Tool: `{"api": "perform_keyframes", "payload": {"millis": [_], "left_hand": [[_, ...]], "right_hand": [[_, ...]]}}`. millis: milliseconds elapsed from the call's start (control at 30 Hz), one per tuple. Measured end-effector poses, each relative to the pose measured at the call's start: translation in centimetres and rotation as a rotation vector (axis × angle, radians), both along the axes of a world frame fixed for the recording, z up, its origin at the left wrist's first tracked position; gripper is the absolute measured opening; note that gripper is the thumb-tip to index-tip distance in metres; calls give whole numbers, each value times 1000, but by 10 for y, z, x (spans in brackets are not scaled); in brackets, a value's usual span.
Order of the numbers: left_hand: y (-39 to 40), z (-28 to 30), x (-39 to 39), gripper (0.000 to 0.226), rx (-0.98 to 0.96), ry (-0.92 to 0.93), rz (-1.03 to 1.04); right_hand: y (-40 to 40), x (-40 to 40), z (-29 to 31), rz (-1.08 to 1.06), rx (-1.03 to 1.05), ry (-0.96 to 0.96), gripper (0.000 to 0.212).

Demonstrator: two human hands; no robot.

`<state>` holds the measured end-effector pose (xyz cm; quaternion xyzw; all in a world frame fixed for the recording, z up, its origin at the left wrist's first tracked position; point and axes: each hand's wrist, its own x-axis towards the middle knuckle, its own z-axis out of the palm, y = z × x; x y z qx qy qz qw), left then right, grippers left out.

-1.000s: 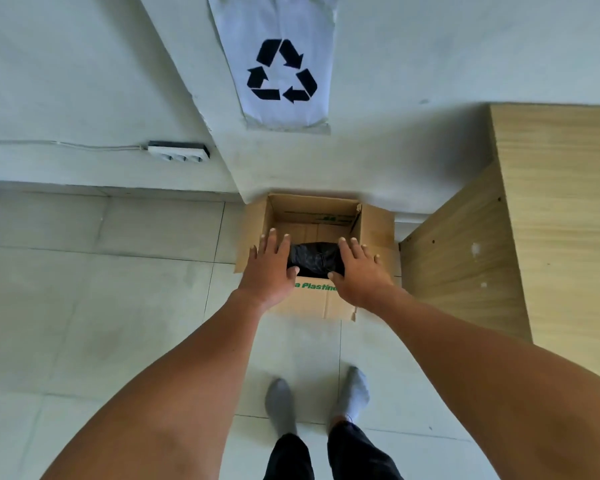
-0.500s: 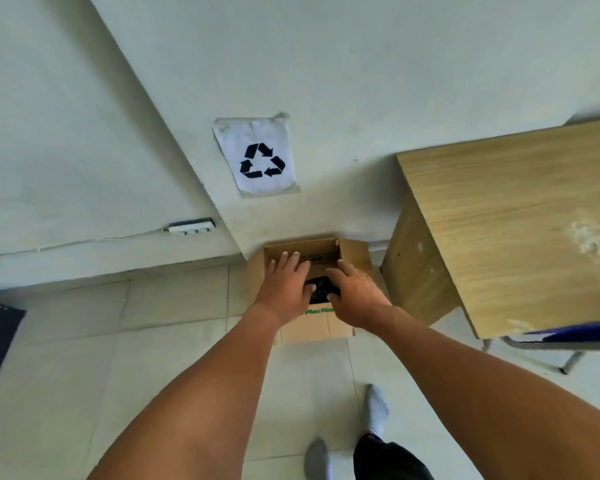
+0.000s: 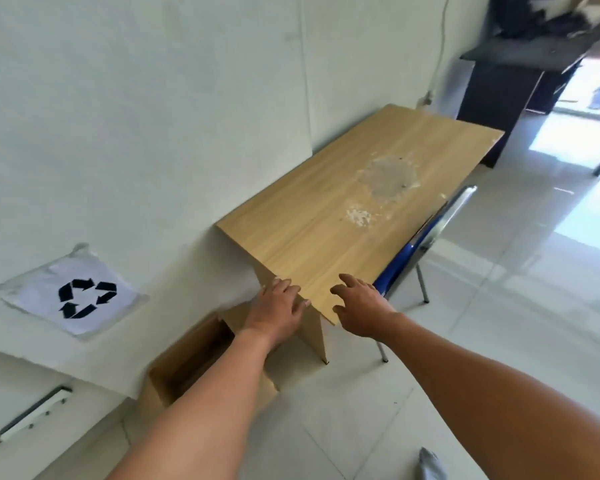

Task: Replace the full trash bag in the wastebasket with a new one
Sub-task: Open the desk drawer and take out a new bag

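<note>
Head view: cardboard box [image 3: 191,355] sits below both empty hands' grip.

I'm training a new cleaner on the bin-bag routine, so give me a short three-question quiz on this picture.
1. True or false: both hands grip a black trash bag.
2. Where does the cardboard box stand? A) on the wooden desk B) on the floor against the wall, left of the desk C) on the blue chair
3. Fill in: the paper sheet taped to the wall bears a black ______ symbol.

Key
1. False: the left hand and right hand hold nothing, fingers spread near the corner of the wooden desk.
2. B. The blue chair is tucked under the desk's far side.
3. Recycling: see the paper sheet.
</note>
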<state>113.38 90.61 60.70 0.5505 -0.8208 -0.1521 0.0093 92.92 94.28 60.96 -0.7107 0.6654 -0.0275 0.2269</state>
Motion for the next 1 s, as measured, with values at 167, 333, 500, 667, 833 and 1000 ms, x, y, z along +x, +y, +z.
{"api": "perform_keyframes", "payload": {"millis": [167, 333, 500, 667, 833, 1000], "left_hand": [[-31, 5, -129, 59, -3, 92, -106], [-57, 15, -268, 71, -52, 142, -153], [-78, 31, -399, 87, -119, 256, -152], [-102, 25, -496, 82, -119, 210, -193], [-142, 27, -576, 67, -89, 217, -249], [-194, 28, -646, 68, -78, 276, -218]], "right_hand": [[2, -130, 15, -174, -53, 5, 47], [13, -278, 30, -313, -41, 32, 47], [16, -415, 45, -394, -15, 68, 46], [6, -504, 56, -462, -35, 47, 44], [-24, -565, 49, -463, -30, 21, 43], [-85, -624, 42, -415, -33, -5, 44]]}}
